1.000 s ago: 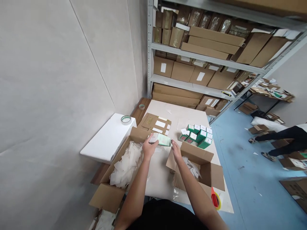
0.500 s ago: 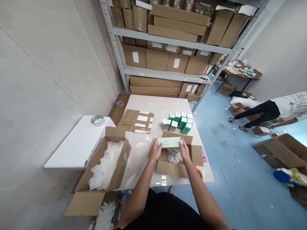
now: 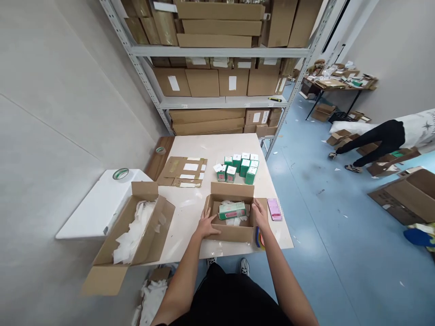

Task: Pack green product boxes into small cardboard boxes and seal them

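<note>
An open cardboard carton stands on the table in front of me. Inside it a green and white product box lies on crumpled white paper. My left hand, fingers spread, touches the carton's left side and front corner. At the right wall, my right hand rests with stretched fingers against the cardboard, holding nothing. Several upright green and white boxes are grouped behind the carton. Rolls of coloured tape sit by its front right corner, partly hidden by my right arm.
Left of me, a long open carton holds white packing paper. Flattened cardboard lies on the table. A pink phone-like item is at the right edge. Shelves stand behind; another person bends over boxes at right.
The green and white box has gone from both my hands into the carton. My hands have lowered and parted to the carton's sides. My view has shifted slightly to the right.
</note>
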The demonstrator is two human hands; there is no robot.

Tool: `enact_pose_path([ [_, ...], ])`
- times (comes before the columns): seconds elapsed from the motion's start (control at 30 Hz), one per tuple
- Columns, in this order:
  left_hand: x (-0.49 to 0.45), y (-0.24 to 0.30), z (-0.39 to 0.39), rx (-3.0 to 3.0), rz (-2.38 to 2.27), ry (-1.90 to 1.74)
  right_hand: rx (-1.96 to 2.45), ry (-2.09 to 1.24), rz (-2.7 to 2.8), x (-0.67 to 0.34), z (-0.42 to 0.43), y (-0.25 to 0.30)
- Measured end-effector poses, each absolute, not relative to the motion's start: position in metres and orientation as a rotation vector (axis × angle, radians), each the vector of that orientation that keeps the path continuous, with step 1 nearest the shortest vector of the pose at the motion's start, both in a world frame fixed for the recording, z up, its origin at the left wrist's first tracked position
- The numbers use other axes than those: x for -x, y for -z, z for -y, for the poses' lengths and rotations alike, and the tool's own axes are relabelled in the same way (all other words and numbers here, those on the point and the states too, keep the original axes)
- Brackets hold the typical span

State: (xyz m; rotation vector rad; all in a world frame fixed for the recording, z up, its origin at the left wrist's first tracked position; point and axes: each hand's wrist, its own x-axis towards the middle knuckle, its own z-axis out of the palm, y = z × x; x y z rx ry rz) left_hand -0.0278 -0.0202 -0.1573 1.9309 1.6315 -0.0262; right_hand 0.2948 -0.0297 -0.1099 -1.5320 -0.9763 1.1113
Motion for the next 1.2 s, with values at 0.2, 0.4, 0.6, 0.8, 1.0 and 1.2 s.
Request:
enact_pose_path([
  [0.2, 0.019, 0.17, 0.043, -1.978, -1.754, 0.038, 1.448, -1.187, 1.08, -0.306, 0.035, 0.121],
  [0.4, 0.002, 0.167, 0.084, -2.038, -1.88, -0.284, 1.357, -1.305, 1.157, -0.297, 0.03, 0.115],
  [0.6, -0.002, 0.156, 0.147, -1.968, -2.027, -0.496, 1.217, -1.317, 1.293, -0.261, 0.016, 0.099],
  [0.8, 0.013, 0.142, 0.195, -1.889, -2.196, -0.614, 1.097, -1.451, 1.481, -0.187, 0.025, 0.082],
  [1.0, 0.019, 0.159, 0.231, -1.708, -2.366, -0.601, 0.984, -1.52, 1.657, -0.118, 0.037, 0.075],
  [1.2, 0.03, 0.176, 0.234, -1.464, -2.446, -0.686, 0.944, -1.5, 1.821, -0.052, 0.035, 0.073],
])
